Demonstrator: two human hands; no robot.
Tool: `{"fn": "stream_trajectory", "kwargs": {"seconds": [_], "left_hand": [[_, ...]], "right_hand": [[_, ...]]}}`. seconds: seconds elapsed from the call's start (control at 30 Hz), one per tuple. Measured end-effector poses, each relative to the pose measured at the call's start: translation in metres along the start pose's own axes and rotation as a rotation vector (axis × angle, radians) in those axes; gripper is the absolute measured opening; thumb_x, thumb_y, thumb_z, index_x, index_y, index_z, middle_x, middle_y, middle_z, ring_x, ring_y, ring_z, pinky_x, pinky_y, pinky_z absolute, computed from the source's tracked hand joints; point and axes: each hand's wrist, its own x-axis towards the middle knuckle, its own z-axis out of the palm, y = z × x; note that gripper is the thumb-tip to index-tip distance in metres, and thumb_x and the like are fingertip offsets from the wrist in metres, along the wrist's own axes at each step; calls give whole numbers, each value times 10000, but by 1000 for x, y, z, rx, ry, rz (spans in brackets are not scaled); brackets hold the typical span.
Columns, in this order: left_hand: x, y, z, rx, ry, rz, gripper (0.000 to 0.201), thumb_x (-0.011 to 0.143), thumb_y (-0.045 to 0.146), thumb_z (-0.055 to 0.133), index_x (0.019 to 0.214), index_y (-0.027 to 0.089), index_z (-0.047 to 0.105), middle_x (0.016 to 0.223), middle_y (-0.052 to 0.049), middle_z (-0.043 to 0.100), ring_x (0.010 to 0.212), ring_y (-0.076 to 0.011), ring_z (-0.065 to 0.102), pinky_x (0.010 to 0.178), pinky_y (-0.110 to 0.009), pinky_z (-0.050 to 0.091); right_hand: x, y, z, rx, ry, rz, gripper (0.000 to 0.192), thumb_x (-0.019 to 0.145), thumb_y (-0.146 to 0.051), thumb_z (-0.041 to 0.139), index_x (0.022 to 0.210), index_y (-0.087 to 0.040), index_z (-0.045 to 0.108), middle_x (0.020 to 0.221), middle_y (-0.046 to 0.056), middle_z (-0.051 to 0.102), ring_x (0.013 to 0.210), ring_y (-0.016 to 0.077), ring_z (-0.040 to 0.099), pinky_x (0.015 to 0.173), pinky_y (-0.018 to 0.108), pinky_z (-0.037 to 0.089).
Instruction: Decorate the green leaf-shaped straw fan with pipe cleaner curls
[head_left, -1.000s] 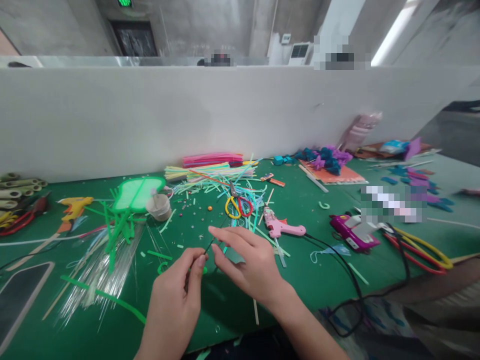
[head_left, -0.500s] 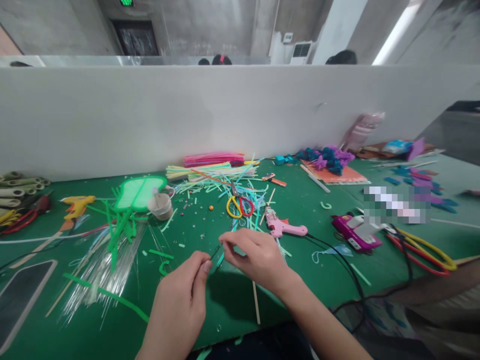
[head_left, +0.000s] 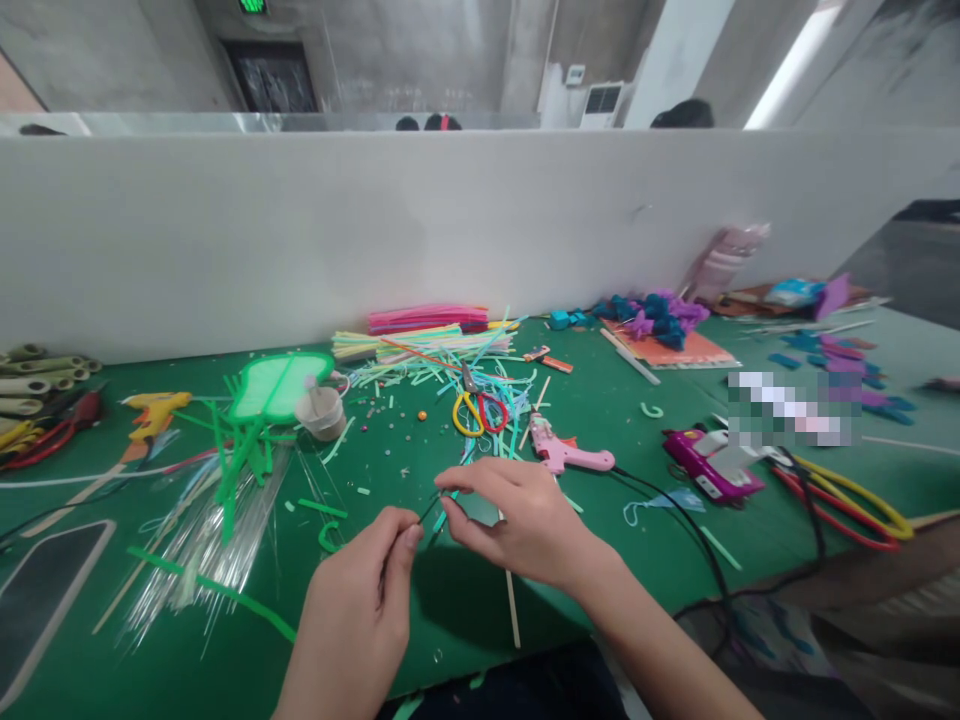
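My left hand (head_left: 352,610) is closed, pinching one end of a thin dark strand (head_left: 429,507) between thumb and forefinger. At the strand's other end, the thumb and forefinger of my right hand (head_left: 517,515) pinch its tip, with a small gap showing between the fingers. What the strand is made of is too fine to tell. Just beyond the hands lie scissors (head_left: 480,412) with one yellow and one red handle, and a pink glue gun (head_left: 570,455). A thin wooden stick (head_left: 512,605) lies beneath my right hand.
On the green table (head_left: 465,670), a green fan-shaped piece (head_left: 281,388) stands by a small cup (head_left: 321,415). Coloured strips (head_left: 435,345) are heaped at the back against a white partition (head_left: 300,230). A phone (head_left: 49,610) lies left; a purple glue gun (head_left: 712,470) and its cord lie right.
My right thumb and forefinger have shifted slightly along the strand's end and opened a little. My left hand has hardly moved.
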Motion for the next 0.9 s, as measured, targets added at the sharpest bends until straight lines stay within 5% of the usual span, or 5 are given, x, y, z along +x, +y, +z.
{"fn": "stream_trajectory", "kwargs": {"seconds": [0.9], "left_hand": [[0, 0, 7, 39, -36, -18, 239, 970, 307, 415, 785, 232, 548, 638, 40, 608, 507, -127, 547, 508, -224, 382]], "right_hand": [[-1, 4, 9, 152, -6, 131, 131, 787, -103, 578, 840, -187, 663, 719, 11, 714, 632, 123, 661, 609, 212, 505]]}}
